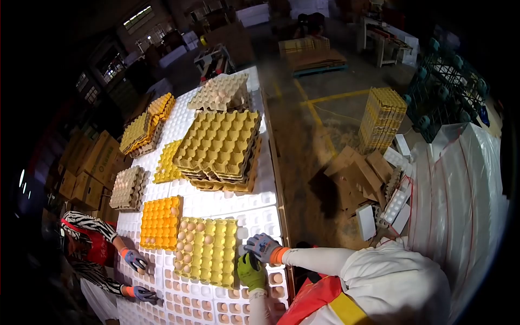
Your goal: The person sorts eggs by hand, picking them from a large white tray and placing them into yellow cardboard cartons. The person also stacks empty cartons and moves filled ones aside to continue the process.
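Note:
My right hand (264,248), in a grey glove with an orange cuff, is at the right side of the white foam egg trays. Its fingers curl downward, and whatever they grip is hidden. Just below it, almost touching, my left hand (251,271) wears a green glove with its fingers bent inward; its palm is out of sight. Beside my hands lies a yellow egg tray (219,253), with several eggs (187,247) in its left columns and bare cups on the right. Brown eggs (275,278) fill pockets of the foam tray (254,221) near my hands.
Across the table, a co-worker's gloved hands (135,260) reach over the trays. An orange tray (161,222) lies beyond mine. A tall stack of egg trays (219,143) stands farther up. Cardboard (357,176) and another tray stack (383,119) are on the floor at right.

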`<act>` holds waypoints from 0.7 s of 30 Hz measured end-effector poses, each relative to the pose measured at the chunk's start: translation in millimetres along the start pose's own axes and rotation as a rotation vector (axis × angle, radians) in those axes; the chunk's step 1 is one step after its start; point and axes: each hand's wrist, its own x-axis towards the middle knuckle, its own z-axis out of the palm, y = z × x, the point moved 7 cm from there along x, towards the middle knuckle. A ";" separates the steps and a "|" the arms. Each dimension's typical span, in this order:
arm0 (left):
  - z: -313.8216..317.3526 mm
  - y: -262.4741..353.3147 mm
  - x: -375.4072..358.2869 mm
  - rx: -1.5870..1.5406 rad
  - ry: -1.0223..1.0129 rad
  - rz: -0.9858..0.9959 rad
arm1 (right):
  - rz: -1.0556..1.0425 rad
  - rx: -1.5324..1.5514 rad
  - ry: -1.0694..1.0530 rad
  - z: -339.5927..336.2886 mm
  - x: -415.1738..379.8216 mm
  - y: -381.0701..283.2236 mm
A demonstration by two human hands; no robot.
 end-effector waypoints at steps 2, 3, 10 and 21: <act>5.9 -3.4 0.8 0.031 -0.027 -0.017 | -0.007 0.007 0.059 -0.6 -0.6 4.6; 5.0 0.0 1.9 0.016 -0.036 0.004 | 0.015 0.001 0.017 1.9 0.2 4.8; 2.3 0.5 -1.8 -0.002 0.052 0.012 | -0.002 -0.034 -0.003 -5.0 0.8 1.7; 5.5 -2.1 -3.0 -0.038 -0.009 -0.007 | -0.015 -0.022 0.044 0.0 -1.1 1.2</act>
